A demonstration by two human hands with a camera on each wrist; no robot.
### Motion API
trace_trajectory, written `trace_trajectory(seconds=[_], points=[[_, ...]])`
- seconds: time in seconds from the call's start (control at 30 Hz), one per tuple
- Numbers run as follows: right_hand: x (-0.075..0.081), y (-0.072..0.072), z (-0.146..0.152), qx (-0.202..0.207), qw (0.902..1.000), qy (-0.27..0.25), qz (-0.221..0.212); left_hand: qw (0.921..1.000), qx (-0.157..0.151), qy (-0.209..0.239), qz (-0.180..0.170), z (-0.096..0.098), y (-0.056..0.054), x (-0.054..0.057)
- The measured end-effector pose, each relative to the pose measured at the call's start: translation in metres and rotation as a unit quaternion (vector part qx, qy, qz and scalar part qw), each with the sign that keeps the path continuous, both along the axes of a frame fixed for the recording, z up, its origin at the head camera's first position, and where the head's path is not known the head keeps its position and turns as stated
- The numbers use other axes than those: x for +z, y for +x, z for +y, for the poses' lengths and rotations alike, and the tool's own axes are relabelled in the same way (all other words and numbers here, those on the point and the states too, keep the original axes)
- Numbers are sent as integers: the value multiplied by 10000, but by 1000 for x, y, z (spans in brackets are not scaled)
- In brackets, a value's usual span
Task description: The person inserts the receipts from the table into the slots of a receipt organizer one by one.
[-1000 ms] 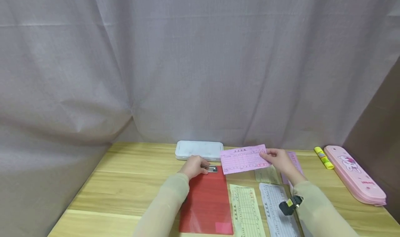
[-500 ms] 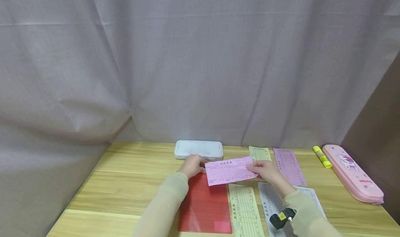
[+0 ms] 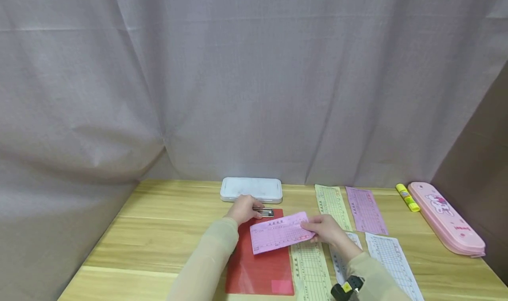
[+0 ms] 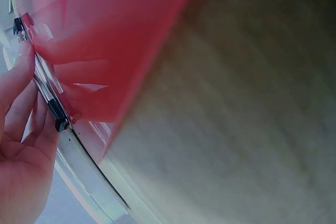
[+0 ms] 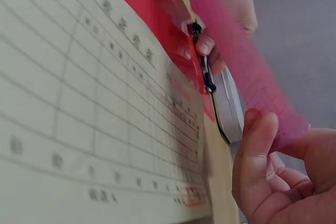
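A red clipboard [image 3: 258, 276] with a metal clip [image 3: 267, 212] lies on the wooden table. At its top my left hand [image 3: 242, 210] grips the clip, the thumb against the metal in the left wrist view [image 4: 26, 64]. My right hand [image 3: 327, 230] pinches a pink printed slip [image 3: 278, 234] by its right end, between thumb and fingers. The slip hangs tilted over the upper part of the board, its left edge just below the clip. In the right wrist view the same pink slip [image 5: 247, 72] extends from the fingertips toward the clip.
A white flat case [image 3: 252, 188] stands behind the clipboard. Right of the board lie a yellow slip [image 3: 311, 274], another yellow slip [image 3: 333, 206], a purple slip [image 3: 366, 210] and white slips [image 3: 394, 263]. A yellow glue stick [image 3: 407, 197] and a pink pencil case [image 3: 450, 221] lie far right.
My right hand has carried the pink slip left and toward me, from beside the clip to over the red board. The left hand has stayed at the clip.
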State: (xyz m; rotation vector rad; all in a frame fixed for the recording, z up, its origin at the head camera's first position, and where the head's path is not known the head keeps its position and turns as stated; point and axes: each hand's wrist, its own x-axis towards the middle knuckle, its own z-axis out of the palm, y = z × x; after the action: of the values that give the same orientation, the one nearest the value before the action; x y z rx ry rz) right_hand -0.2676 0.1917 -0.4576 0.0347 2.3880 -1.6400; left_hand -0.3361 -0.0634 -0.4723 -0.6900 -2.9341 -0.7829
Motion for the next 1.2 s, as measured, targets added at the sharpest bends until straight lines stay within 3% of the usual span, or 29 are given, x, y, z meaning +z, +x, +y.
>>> trace_trajectory(seconds=[0.47, 0.63, 0.83, 1.2], points=[[-12, 7, -41, -586, 9936, -879, -405, 9998, 44, 29, -217, -1, 3, 5], [-16, 6, -49, -787, 9915, -887, -542, 9997, 56, 70, -218, 0, 3, 5], [-19, 3, -55, -864, 9896, -968, -626, 9999, -18, 53, -101, -2, 2, 3], [-21, 0, -63, -917, 9852, -1296, -643, 9984, 90, 328, -457, -2, -1, 1]])
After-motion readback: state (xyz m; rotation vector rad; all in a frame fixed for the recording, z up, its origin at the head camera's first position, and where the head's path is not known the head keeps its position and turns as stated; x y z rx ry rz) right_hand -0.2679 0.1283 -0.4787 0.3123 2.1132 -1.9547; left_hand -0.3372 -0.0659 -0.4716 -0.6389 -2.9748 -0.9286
